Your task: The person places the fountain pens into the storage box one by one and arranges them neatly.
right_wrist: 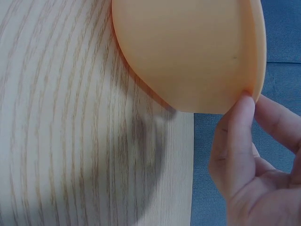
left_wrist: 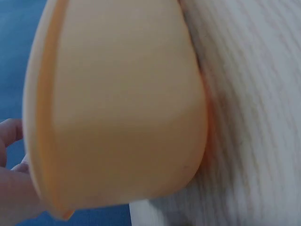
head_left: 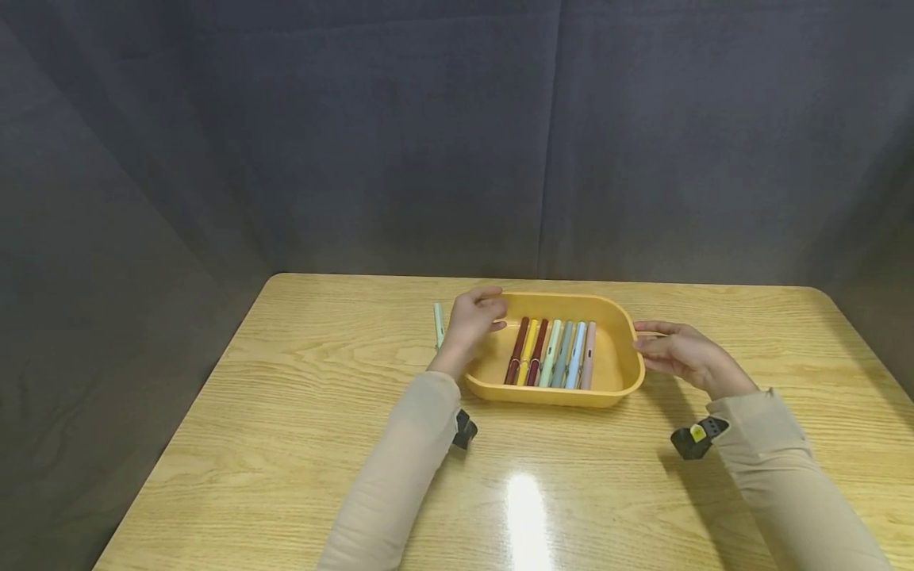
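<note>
A shallow yellow-orange plastic tray [head_left: 550, 396] rests on the wooden table, its outer wall filling much of both wrist views. Inside it, several pens lie side by side: dark red, a yellow pen [head_left: 527, 353], pale green, grey-green, a light blue pen [head_left: 575, 355] and dull pink. My left hand [head_left: 471, 321] hovers over the tray's left end, fingers loosely bent and slightly blurred, holding nothing visible. With thumb and finger, my right hand [right_wrist: 254, 155] pinches the rim at the right end. A pale green pen [head_left: 439, 323] lies outside the tray, partly hidden behind the left hand.
The wooden table [head_left: 300, 444] has rounded far corners. Behind it hangs a dark grey-blue curtain [head_left: 400, 143], which also covers the left side. A bright light reflection [head_left: 527, 515] shows near the front. Each wrist wears a small black camera.
</note>
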Tool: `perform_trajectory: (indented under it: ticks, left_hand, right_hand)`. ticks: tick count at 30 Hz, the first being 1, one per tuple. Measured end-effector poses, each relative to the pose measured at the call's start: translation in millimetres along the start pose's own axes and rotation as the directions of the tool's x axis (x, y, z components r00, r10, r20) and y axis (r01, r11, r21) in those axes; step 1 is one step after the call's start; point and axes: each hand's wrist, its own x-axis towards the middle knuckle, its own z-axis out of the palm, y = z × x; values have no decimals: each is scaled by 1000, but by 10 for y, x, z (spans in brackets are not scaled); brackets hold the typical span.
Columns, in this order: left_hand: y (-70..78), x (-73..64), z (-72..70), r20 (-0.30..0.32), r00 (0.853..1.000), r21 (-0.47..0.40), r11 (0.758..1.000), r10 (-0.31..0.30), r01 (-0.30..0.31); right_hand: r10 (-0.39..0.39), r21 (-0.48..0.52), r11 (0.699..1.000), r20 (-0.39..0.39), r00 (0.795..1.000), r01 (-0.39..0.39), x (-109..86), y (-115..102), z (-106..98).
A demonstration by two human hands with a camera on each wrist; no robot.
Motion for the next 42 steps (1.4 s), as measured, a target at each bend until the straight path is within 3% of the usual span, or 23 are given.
perform_trajectory:
  ticks: [7, 18, 25, 42]
  left_hand:
    - [79, -13, -177, -33, 999, -11, 1000, 10, -10]
    - [113, 18, -453, -134, 991, -68, 998, -27, 18]
    - [59, 6, -605, -173, 985, -47, 999, -25, 17]
    - [-168, 7, -822, -186, 978, 4, 995, -94, 96]
  right_hand:
    - [-1, -1, 1000, -1, 1000, 1, 5, 9, -2]
    - [0, -5, 1000, -7, 1000, 0, 2, 11, 4]
    - [-8, 19, 1000, 0, 1000, 8, 1, 16, 1]
    - [-6, 23, 1000, 5, 1000, 5, -6, 22, -4]
